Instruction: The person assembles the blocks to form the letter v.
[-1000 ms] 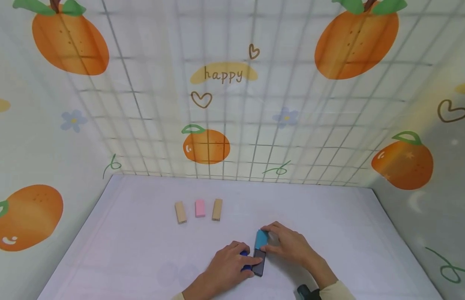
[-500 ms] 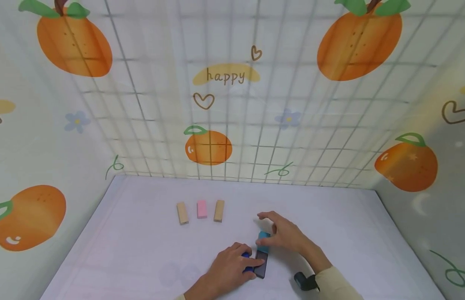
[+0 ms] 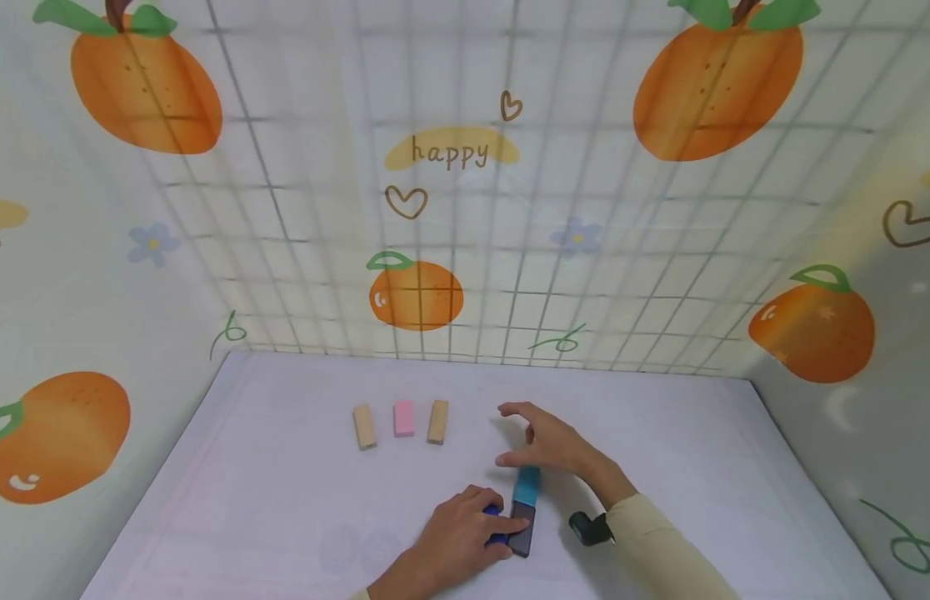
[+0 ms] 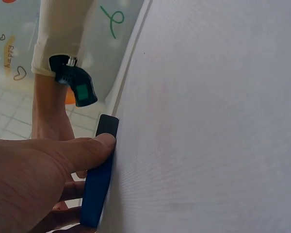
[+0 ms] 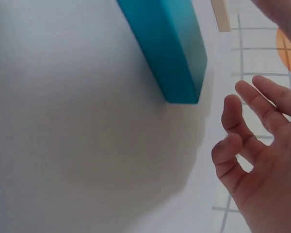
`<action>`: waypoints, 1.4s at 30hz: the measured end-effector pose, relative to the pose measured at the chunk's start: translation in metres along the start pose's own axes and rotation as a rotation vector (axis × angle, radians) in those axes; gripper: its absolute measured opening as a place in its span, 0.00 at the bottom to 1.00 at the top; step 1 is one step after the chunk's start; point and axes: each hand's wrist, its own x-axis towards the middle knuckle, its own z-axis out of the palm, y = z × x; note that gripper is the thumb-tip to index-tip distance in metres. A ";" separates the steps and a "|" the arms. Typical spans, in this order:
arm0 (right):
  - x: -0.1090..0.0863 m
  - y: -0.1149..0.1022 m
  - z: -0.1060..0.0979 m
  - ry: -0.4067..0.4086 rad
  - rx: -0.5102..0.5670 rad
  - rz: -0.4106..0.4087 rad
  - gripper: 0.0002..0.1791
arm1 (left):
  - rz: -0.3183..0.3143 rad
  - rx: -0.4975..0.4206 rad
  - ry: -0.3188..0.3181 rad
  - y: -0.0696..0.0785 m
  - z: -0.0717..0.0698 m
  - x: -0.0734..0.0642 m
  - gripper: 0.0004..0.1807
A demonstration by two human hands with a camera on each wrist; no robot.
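Note:
My left hand [image 3: 461, 533] grips a dark blue block [image 4: 98, 194] standing on the white table, thumb on one side and fingers on the other. Its index finger reaches over onto a dark grey block [image 3: 521, 542] right beside it. A light blue block [image 3: 527, 487] lies end to end with the grey one, on its far side. Over the far end of the light blue block hovers my right hand [image 3: 551, 437], thumb and fingers spread with nothing between them. In the right wrist view, the light blue block [image 5: 172, 53] stands apart from the loosely bent fingers.
Farther back on the table [image 3: 285, 483], a pink block [image 3: 403, 419] lies between a left wooden block [image 3: 364, 427] and a right wooden block [image 3: 438, 422]. Fabric printed with oranges walls the back and both sides. A dark wrist camera [image 3: 589, 528] juts from the right sleeve.
The right hand has let go of the light blue block and moved away from it, up and to the left in the head view. The left hand stays on its blocks.

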 end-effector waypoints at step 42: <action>0.058 -0.027 0.021 -0.088 0.014 -0.044 0.54 | 0.054 0.047 0.069 -0.004 0.003 -0.001 0.21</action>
